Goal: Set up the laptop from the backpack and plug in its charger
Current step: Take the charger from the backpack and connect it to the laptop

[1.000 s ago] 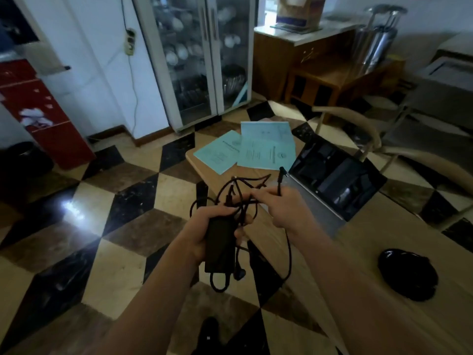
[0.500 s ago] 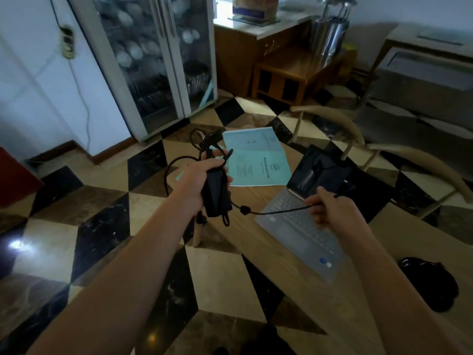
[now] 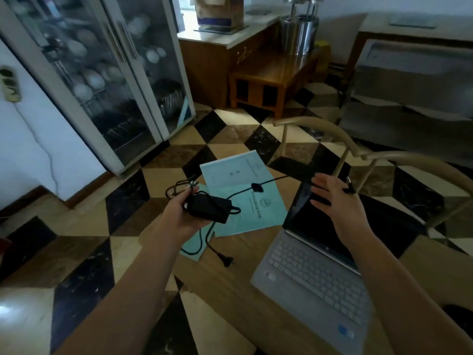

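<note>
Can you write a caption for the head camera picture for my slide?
Left hand holds the charger brick; right hand carries its cord end over the open laptop.

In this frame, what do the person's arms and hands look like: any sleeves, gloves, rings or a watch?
Both forearms are bare right up to the bottom edge of the frame, with no sleeve showing. The left hand and the right hand wear no gloves. No watch, ring or wristband can be seen on either.
</note>
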